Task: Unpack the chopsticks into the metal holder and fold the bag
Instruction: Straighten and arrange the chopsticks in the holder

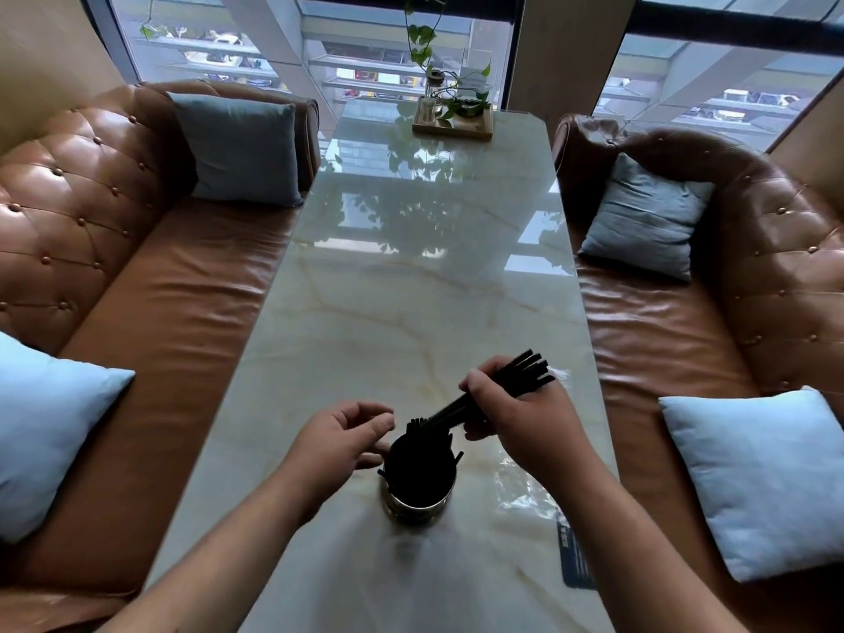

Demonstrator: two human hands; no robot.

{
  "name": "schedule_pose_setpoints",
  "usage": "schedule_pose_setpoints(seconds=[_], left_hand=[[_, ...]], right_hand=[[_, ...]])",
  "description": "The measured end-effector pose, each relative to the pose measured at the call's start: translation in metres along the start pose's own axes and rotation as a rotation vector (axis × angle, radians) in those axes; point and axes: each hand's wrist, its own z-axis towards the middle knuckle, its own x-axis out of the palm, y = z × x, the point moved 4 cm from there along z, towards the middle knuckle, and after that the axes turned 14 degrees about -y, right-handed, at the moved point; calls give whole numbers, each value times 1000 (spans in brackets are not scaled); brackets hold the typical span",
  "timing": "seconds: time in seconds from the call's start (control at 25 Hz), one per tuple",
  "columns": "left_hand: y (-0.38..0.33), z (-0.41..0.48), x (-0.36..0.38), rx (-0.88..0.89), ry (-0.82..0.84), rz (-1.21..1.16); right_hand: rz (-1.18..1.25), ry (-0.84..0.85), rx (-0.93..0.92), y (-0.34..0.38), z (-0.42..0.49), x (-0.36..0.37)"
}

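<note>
While your right hand (516, 418) grips a chopstick bundle (498, 395) over the part-filled metal holder (418, 486), left hand (340, 443) fingers loose; bag (539, 491), four o'clock of holder, unfolded on desk (411, 290).

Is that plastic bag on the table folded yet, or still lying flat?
Still flat and unfolded. The clear bag lies spread on the table, right of the metal holder, while the right hand holds a bunch of chopsticks.
</note>
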Motion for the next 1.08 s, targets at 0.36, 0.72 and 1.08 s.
schedule_pose_setpoints(seconds=[0.36, 0.72, 1.08], left_hand=[[32, -2, -1, 412, 139, 875], [16, 1, 13, 563, 31, 856], [-60, -4, 5, 745, 50, 963]], right_hand=[[-613, 132, -320, -43, -20, 23], [-678, 97, -310, -70, -22, 27], [-688, 110, -375, -66, -29, 30]])
